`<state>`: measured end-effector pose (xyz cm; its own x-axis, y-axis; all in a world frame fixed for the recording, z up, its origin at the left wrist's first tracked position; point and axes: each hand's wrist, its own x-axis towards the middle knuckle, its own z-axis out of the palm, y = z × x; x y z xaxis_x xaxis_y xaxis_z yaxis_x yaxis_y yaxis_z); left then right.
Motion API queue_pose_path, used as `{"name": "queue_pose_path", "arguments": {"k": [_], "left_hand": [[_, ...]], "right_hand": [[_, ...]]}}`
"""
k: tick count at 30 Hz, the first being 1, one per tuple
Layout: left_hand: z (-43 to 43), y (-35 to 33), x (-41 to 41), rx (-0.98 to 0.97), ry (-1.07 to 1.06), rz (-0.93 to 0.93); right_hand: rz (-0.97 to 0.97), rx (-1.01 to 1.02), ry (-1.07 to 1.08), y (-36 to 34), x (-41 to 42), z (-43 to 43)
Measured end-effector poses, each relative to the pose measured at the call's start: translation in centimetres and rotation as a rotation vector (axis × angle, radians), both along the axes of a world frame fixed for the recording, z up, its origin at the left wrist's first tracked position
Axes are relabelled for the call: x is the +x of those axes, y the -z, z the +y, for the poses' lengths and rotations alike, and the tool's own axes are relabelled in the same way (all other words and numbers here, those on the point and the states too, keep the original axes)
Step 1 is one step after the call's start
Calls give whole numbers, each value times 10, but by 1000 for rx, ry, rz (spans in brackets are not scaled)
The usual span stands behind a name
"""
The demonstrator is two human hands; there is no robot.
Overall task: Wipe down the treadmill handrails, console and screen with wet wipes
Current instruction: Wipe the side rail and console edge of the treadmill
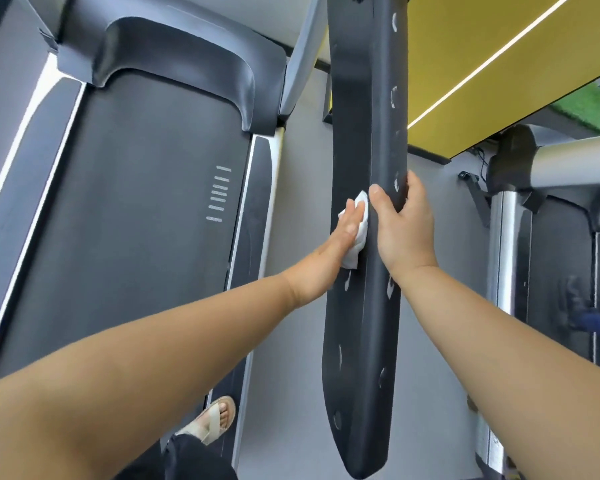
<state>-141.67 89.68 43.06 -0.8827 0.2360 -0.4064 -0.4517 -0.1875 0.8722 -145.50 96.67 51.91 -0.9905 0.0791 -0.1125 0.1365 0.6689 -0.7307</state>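
1. The treadmill belt (pixel 136 202) fills the left of the view. It is dark, with a short ladder of pale bars printed near its right edge, and the black motor cover (pixel 174 53) lies at its far end.
2. The handrail (pixel 364 98), a long black padded bar, runs from near to far through the middle, just right of the belt. Worn pale marks dot its surface.
3. A yellow panel (pixel 482 64) with a thin light strip stands far right. Below it is a second treadmill (pixel 561 258) with a silver upright.
4. The right hand (pixel 404 230) grips the handrail about midway, with the thumb on its top face and the fingers curled round the right side.
5. The left hand (pixel 329 258) lies flat, fingers straight and together, pressing on the rail's left side.
6. A foot in a beige sandal (pixel 217 415) stands on the belt's near right edge.
7. The white wet wipe (pixel 355 252) is sandwiched between the left palm and the rail, just left of the right thumb.
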Motion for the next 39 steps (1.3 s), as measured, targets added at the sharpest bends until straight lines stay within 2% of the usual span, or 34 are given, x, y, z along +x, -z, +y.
{"name": "queue_pose_path", "arguments": {"k": [1, 2, 4, 5, 7, 8, 9, 11, 13, 14, 15, 18, 21, 23, 27, 33, 39], "left_hand": [[8, 7, -3, 64, -20, -1], [5, 10, -5, 40, -100, 20], [-17, -24, -9, -67, -109, -27], [-29, -33, -14, -74, -158, 6], [-23, -47, -30, -47, -25, 60], [-20, -44, -29, 42, -19, 41], [-15, -32, -30, 50, -39, -28], [-7, -9, -16, 118, -34, -9], [18, 26, -27, 149, -49, -73], [15, 24, -25, 41, -25, -113], [8, 12, -23, 24, -71, -169], [-25, -29, -16, 37, 64, -84], [-38, -39, -16, 109, 31, -20], [-29, -32, -3, 85, 48, 40], [-20, -8, 31, 38, 120, -21], [-22, -22, 3, 50, 19, -52], [-10, -6, 54, 121, 78, -37]], "right_hand": [[1, -3, -1, 0, 0, 0], [2, -6, -4, -1, 0, 0], [0, -4, -11, -1, -1, 0], [-1, -1, -13, 0, -1, 0], [1, 1, -15, 0, -1, 1], [1, 0, -15, 0, 0, 1], [-1, -3, -13, 0, 0, 1], [-10, -4, -14, 0, 0, 0], [-17, 2, -13, -2, 1, 0], [-16, 6, -10, -2, 1, -1], [-11, 10, -6, -2, 1, -1], [-12, 24, -7, -2, 1, 0], [-19, 39, -7, -1, 1, 0], [-15, 39, -2, -1, 1, 0], [-11, 38, 0, -1, 1, 0], [0, 41, 6, 0, 0, 0], [-11, 38, 6, -1, 0, 0]]}}
